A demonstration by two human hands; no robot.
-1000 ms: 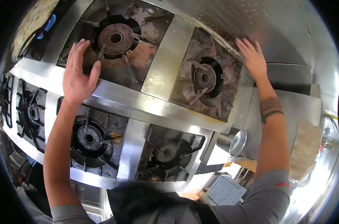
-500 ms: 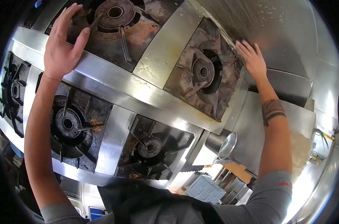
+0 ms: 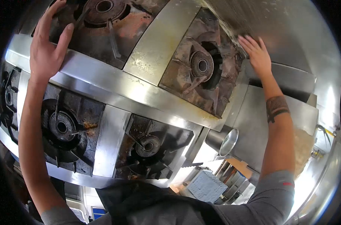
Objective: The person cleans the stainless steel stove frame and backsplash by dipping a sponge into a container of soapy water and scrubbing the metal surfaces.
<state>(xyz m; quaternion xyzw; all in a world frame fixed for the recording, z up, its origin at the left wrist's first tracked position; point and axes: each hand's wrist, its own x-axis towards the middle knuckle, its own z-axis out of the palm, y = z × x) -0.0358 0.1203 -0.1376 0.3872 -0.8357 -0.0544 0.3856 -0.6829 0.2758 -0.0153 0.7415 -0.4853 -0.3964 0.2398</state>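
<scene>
My left hand (image 3: 46, 54) is open, thumb and fingers spread at the front left corner of the raised rear stove section. Beside it lies the large rear burner grate (image 3: 116, 37), brown and rusty with a round burner head. My right hand (image 3: 257, 56) has its fingers stretched out along the right edge of the other rear burner grate (image 3: 189, 77), close to the steel wall panel (image 3: 279, 33). Nothing shows in either hand. Between the two grates runs a stained steel strip (image 3: 150, 48).
Lower and nearer my body are two blackened front burners (image 3: 62, 126) (image 3: 148, 146), with part of another at far left. A steel pot (image 3: 211, 138) stands right of the stove, beside a steel counter (image 3: 253, 116). Below is a grey-blue ribbed crate (image 3: 208, 185).
The stove has shifted left and slightly up in view. My left hand has moved left and up with it; my right hand stays by the grate's right edge, fingers still stretched.
</scene>
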